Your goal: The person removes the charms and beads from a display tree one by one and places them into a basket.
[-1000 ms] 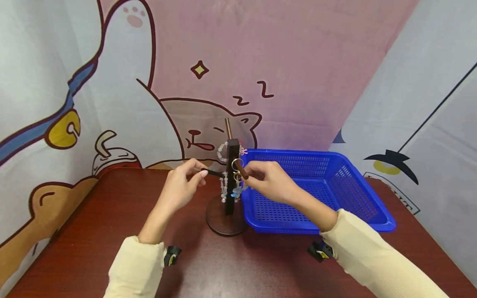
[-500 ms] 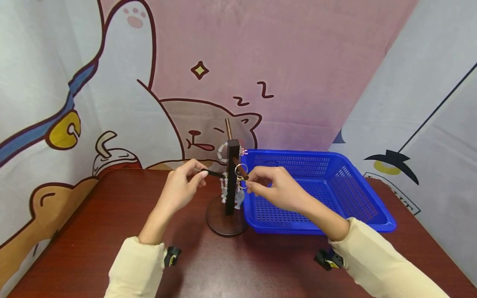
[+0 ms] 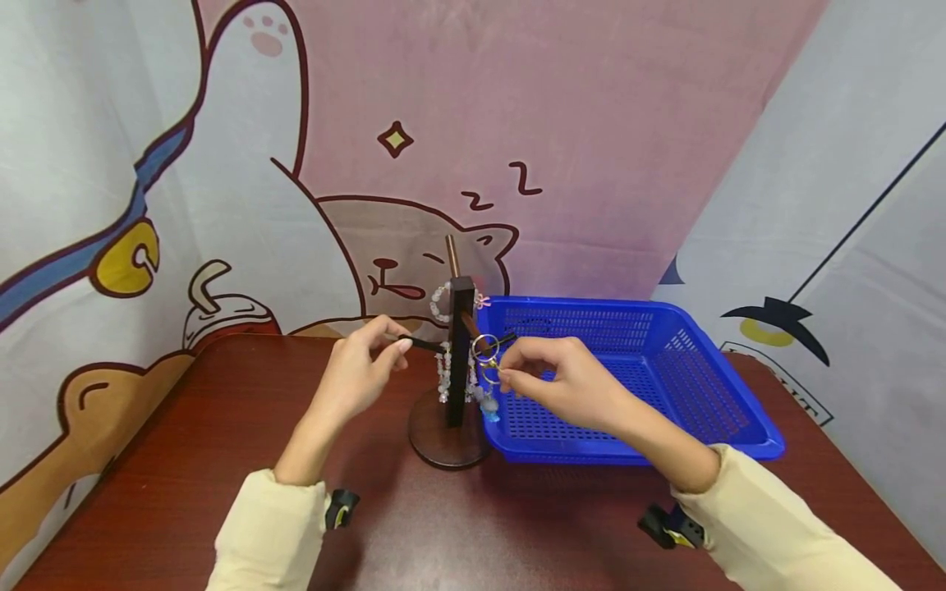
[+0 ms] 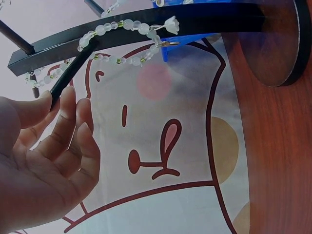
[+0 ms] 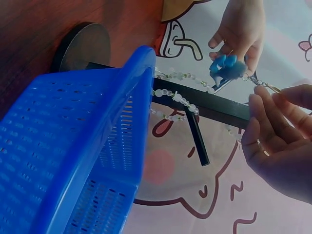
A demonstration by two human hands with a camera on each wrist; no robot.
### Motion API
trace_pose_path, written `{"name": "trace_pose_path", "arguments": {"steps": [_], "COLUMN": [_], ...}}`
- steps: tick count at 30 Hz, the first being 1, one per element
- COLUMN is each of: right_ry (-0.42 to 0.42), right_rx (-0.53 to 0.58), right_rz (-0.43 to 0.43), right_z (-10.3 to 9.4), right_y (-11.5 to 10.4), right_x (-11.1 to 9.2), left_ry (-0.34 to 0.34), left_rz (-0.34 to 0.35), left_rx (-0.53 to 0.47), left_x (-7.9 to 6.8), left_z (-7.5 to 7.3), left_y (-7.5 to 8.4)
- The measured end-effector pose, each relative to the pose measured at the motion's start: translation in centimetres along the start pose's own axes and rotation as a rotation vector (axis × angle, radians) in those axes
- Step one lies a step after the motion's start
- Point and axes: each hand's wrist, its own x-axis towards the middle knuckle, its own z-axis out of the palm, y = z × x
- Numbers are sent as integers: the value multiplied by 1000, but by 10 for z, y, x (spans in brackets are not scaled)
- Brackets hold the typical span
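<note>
A dark wooden stand (image 3: 460, 369) with several pegs rises from a round base. With thumb and fingertips my left hand (image 3: 362, 365) pinches its left peg (image 4: 73, 68). My right hand (image 3: 565, 382) pinches the gold clasp of a keychain, whose blue charm (image 5: 228, 68) dangles beneath the fingers. The keychain's ring is at the tip of the front peg in the head view; I cannot tell whether it still encircles that peg. Clear beaded bracelets (image 4: 139, 27) hang on the stand's side pegs, one with a white flower bead. Another bracelet (image 3: 440, 304) hangs higher up.
A blue plastic basket (image 3: 761, 427) stands on the table right beside the stand, behind and below my right hand. The reddish-brown tabletop (image 3: 244, 460) extends in front and to the left. A printed cartoon cloth (image 3: 591, 148) hangs behind.
My right hand has moved right and slightly down, drawing the keychain along the front peg to its tip. The blue charm has swung out with it. My left hand stays on its peg.
</note>
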Motion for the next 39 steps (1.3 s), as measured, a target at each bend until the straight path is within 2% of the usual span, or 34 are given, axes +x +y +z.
{"name": "trace_pose_path", "arguments": {"steps": [5, 17, 26, 34, 39], "right_ry": [-6, -34, -40, -47, -50], "right_rx": [8, -8, -16, -19, -24], "right_rz": [-25, -14, -39, -21, 25], "right_z": [-3, -9, -14, -20, -25], "right_y": [-1, -6, -6, -6, -5], "right_x": [-3, -10, -14, -18, -21], "left_ry": [-1, -7, -8, -2, -1], "left_rz": [-4, -13, -9, -4, -1], "left_rx": [0, -7, -6, -1, -6], "left_x": [0, 0, 0, 0, 0], "left_z": [0, 0, 0, 0, 0], "left_y": [0, 0, 0, 0, 0]}}
